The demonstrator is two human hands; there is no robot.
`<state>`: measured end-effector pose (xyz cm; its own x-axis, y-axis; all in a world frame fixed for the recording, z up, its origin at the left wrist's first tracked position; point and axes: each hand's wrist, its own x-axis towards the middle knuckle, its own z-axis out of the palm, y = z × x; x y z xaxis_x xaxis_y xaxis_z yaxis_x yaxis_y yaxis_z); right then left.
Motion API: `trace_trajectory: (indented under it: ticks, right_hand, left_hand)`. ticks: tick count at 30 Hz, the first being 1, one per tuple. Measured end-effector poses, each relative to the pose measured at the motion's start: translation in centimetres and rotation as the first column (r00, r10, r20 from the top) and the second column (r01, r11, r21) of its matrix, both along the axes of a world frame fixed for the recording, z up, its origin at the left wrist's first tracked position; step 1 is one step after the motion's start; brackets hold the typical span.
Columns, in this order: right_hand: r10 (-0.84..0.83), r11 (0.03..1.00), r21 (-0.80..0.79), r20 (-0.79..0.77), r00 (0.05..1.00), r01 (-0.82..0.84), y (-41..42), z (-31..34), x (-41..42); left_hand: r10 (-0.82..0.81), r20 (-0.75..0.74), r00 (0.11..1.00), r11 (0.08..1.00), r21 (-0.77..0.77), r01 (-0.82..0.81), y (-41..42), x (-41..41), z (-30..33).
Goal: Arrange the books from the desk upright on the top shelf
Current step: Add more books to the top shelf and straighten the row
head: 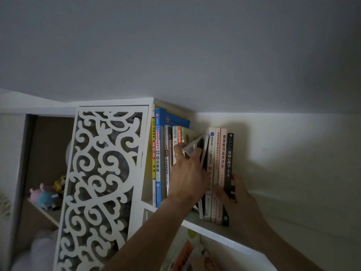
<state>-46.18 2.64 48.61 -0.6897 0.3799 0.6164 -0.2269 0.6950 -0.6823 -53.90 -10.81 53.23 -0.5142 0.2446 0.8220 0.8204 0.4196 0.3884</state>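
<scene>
Books [216, 163] upright on top shelf [207, 230]; left hand [187, 173], fingers spread wide, props leaning book [192, 146] in gap; right hand [236, 194] pinches black book [229, 153], keeping right end from falling

— Where are you reaching?
— Top shelf [207, 230]: my left hand [187, 173] presses straight fingers [178, 150] against a tilted book [192, 146]; my right hand [237, 194] grips the upright books [222, 153] at the row's end.

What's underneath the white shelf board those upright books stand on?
Leaning books with orange and pale covers sit in the compartment under the white shelf board. The person's left arm and the picture's bottom edge hide the rest.
</scene>
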Motion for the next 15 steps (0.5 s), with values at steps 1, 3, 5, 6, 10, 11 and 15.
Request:
trace_trajectory:
  ticks: [1, 3, 5, 6, 10, 11, 15]
  right_hand:
    - [-0.003, 1.0, 0.0, 0.002, 1.0, 0.003, 0.0, -0.1, 0.0]
    - [-0.006, 1.0, 0.021, 0.008, 1.0, 0.006, -0.2, -0.2, 0.2]
    - [-0.014, 0.999, 0.048, 0.006, 1.0, 0.013, -0.2, -0.5, 0.3]
    - [-0.012, 0.998, 0.057, 0.002, 1.0, 0.012, -0.2, -0.5, 0.4]
    - [-0.015, 0.993, 0.114, 0.035, 0.999, 0.011, -0.4, -0.5, 0.6]
    - [-0.015, 0.989, 0.145, 0.066, 0.998, 0.005, -0.5, -0.5, 0.7]
    - [-0.061, 0.958, 0.287, 0.164, 0.985, 0.011, -0.8, -0.8, 1.1]
  left_hand:
    - [0.004, 0.005, 1.0, 1.0, 0.006, -0.004, -0.1, 0.2, -0.2]
    - [0.011, -0.016, 1.0, 0.998, 0.067, -0.01, -0.4, 0.8, -0.8]
    - [0.005, -0.094, 0.996, 0.982, 0.187, 0.013, -1.0, 1.4, -1.7]
    - [-0.014, -0.13, 0.991, 0.967, 0.249, 0.046, -1.3, 1.6, -2.2]
    - [-0.178, -0.098, 0.979, 0.945, 0.259, 0.198, -1.5, 1.4, -3.0]
    - [-0.205, -0.05, 0.977, 0.948, 0.238, 0.211, -1.4, 1.1, -3.0]
    - [-0.206, 0.023, 0.978, 0.916, 0.355, 0.184, -3.8, 1.9, -3.4]
